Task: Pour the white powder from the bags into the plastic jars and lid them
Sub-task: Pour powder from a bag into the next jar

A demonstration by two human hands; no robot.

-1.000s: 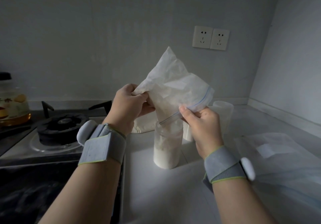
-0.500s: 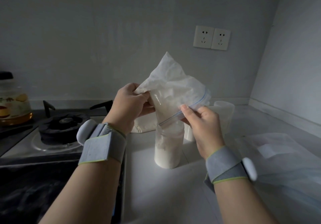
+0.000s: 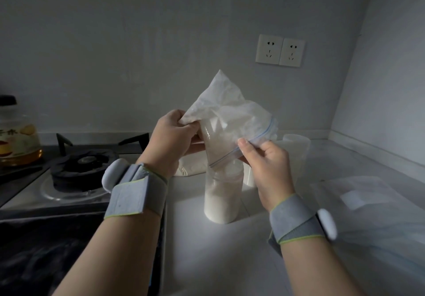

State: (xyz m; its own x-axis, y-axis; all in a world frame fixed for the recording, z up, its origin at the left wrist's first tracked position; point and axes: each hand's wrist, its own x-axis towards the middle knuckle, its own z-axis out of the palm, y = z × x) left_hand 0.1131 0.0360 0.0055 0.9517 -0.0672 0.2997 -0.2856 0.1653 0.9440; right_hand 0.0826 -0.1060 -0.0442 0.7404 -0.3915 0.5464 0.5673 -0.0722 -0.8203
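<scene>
While the left hand [image 3: 174, 134] grips the raised closed end of the clear zip-seal plastic bag of white powder [image 3: 230, 121] with curled fingers, the right hand [image 3: 264, 157] pinches the bag's blue-lined mouth between thumb and fingers. The bag is tilted, closed end up and mouth down, with the mouth directly above the open top of the clear cylindrical plastic jar [image 3: 220, 201]; contact between bag and rim cannot be determined. The jar stands upright and unlidded on the white worktop [image 3: 218, 249], toward its left edge, with white powder filling its lower part. Each wrist carries a grey fabric band [image 3: 135, 192]. Behind the jar, toward the back edge of the worktop, stands a translucent white plastic container [image 3: 296, 148], partly hidden by the right hand. A flat clear plastic bag [image 3: 368, 203] lies near the worktop's right edge. A steel gas hob [image 3: 76, 171] adjoins the left edge. A white double wall socket [image 3: 280, 50] is mounted on the back wall.
</scene>
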